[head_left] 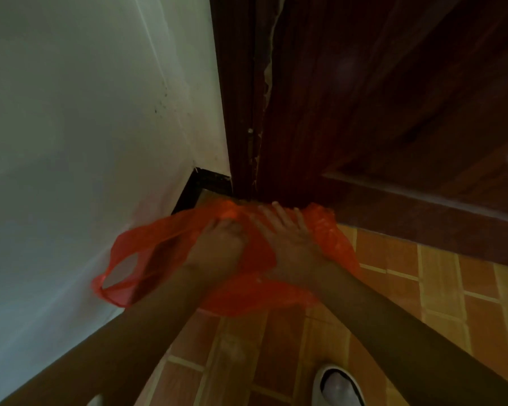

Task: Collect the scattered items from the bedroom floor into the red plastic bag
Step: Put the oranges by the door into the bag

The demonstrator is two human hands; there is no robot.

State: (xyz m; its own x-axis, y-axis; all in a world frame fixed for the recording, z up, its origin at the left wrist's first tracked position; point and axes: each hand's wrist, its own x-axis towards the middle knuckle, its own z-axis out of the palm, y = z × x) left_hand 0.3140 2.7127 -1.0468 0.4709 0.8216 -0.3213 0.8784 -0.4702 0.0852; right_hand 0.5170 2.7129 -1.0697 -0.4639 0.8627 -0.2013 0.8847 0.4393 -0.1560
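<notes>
Red bag (235,300) — blurred, contents hidden — both hands' grip.

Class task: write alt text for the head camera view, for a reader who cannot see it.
Two bare hands, left hand and right hand, hold a red plastic bag low in a corner where a white wall meets a dark wooden door. Below lie orange floor tiles and a white shoe.

I'm seeing a pale wall (79,118) running left of the hands, a dark wooden door (393,92) standing beyond them, orange floor tiles (423,282) lying beneath, and a slipper (339,386) sitting nearer me.
</notes>
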